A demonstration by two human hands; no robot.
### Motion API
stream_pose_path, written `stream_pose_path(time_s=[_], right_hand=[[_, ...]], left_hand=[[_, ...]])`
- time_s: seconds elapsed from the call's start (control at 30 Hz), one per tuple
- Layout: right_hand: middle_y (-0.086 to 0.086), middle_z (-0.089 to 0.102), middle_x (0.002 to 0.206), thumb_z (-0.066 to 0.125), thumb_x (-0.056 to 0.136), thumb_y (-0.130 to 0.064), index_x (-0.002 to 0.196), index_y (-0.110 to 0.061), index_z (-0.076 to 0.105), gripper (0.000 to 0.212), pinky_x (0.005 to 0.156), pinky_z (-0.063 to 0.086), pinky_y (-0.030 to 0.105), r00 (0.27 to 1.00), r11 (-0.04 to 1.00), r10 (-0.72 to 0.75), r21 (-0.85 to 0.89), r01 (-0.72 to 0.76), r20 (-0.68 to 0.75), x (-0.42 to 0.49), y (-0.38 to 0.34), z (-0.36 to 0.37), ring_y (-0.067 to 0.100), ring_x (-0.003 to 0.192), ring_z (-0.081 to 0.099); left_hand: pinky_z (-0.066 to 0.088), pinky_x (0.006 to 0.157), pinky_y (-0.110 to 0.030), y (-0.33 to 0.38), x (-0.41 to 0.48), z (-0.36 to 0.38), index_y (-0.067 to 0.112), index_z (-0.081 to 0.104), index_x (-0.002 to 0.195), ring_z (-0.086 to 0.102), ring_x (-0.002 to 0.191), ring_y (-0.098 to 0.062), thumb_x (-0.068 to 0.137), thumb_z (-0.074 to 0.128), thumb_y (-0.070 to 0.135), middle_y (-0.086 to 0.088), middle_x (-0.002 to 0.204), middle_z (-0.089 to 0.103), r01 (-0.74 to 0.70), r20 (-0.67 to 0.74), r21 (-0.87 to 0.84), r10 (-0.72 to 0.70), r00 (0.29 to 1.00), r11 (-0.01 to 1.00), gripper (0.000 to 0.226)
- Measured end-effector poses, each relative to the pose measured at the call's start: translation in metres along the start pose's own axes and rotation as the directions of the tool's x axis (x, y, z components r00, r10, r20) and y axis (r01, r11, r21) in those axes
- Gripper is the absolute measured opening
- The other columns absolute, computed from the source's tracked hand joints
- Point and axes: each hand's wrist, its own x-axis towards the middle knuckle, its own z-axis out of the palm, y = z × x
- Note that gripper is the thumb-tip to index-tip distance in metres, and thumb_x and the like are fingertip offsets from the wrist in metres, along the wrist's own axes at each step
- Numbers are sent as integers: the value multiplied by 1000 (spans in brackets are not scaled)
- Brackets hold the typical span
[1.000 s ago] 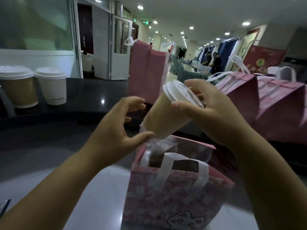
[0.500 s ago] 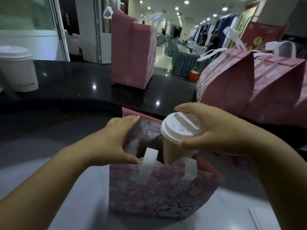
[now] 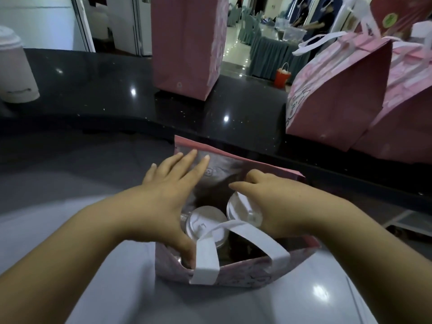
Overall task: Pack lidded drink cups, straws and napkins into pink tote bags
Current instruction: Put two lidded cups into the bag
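Left fingers: straight, fanned wide, laid flat on the silvery inner wall at the far-left side of the open pink tote bag with a patterned outside. Thumb reaches down inside the near-left corner. Left hand holds nothing and only presses on the wall.

Right fingers: curled over the far rim of the white plastic lid on the right-hand paper drink cup. Right hand covers the lid's right side and grips it. This cup sits low inside the tote bag, with its lid below the bag's rim.

Just beside it on the left is a second cup with a white lid, also inside the bag. Can't tell whether the two lids touch. A broad white ribbon handle rises from the near wall and loops in front of the lids.

The bag stands on a pale glossy worktop. Beyond it is a raised black polished counter. On the counter:
- a tall pink bag, upright, at centre
- leaning pink bags with white handles, at right
- one white lidded cup, at far left

Background: a hall with draped tables, blurred.
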Motion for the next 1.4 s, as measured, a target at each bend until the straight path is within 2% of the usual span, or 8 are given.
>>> stream_pose_path(time_s=[0.13, 0.23, 0.33, 0.47, 0.6, 0.87, 1.23, 1.4], right_hand=[[-1, 41, 123, 70, 77, -45, 140, -33, 32, 74, 81, 50, 32, 996, 996, 55, -76, -50, 64, 11, 3, 12, 20, 101, 49], [2, 45, 112, 66, 82, -37, 133, -27, 38, 59, 67, 42, 29, 995, 992, 49, -122, -38, 92, 16, 2, 22, 19, 82, 45], [2, 48, 107, 58, 88, -35, 129, -24, 39, 47, 65, 41, 30, 993, 985, 48, -170, -28, 112, 20, 0, 31, 19, 76, 44], [-1, 47, 93, 52, 91, -35, 124, -22, 43, 36, 63, 41, 32, 994, 972, 30, -233, -5, 103, 26, 2, 35, 21, 77, 48], [1, 56, 103, 50, 92, -36, 125, -24, 45, 36, 69, 46, 34, 995, 976, 0, -216, 22, 98, 27, 4, 34, 24, 88, 57], [2, 58, 107, 57, 89, -32, 130, -23, 44, 44, 77, 53, 38, 994, 991, 14, -137, 1, 106, 29, -1, 36, 23, 90, 58], [-1, 55, 90, 63, 87, -27, 131, -20, 40, 50, 65, 44, 29, 990, 992, -41, -113, 57, 135, 30, 0, 48, 18, 76, 52], [2, 59, 104, 60, 89, -27, 127, -24, 46, 40, 66, 47, 28, 992, 990, -75, -109, 87, 106, 33, 2, 51, 21, 86, 58]], left_hand=[[-13, 114, -39, 0, 0, 1, 47, -47, 121, -45, 124, 0, 47, 77, 67, 26, 129, -52, 7, 6, 4, -7, 1000, 1000, 145], [-13, 114, -40, -2, 0, 3, 46, -47, 122, -45, 126, -2, 45, 75, 70, 24, 134, -49, -1, 1, 16, 1, 1000, 1000, 146], [-15, 113, -40, -2, 0, 4, 46, -48, 121, -45, 126, -2, 44, 74, 72, 23, 131, -52, -6, 2, 21, 6, 1000, 1000, 147], [-16, 111, -38, -3, 1, 4, 48, -48, 120, -45, 125, 0, 42, 75, 73, 26, 128, -52, -12, -3, 1, 12, 1000, 1000, 147], [-16, 112, -37, -5, 0, 4, 48, -47, 121, -46, 123, 2, 41, 74, 72, 29, 119, -54, -6, -1, -20, 6, 1000, 1000, 147], [-17, 110, -36, -5, -1, 6, 47, -46, 122, -46, 122, 1, 42, 73, 75, 26, 124, -50, 2, -7, -48, -2, 1000, 999, 146], [-14, 110, -31, -4, -4, 6, 51, -43, 121, -40, 125, 3, 42, 76, 70, 21, 144, -39, 14, -52, -125, -21, 998, 992, 144], [-5, 113, -30, -6, -5, 6, 53, -38, 122, -35, 120, 11, 44, 80, 63, 34, 128, -38, -6, -95, -193, -13, 995, 981, 142]])
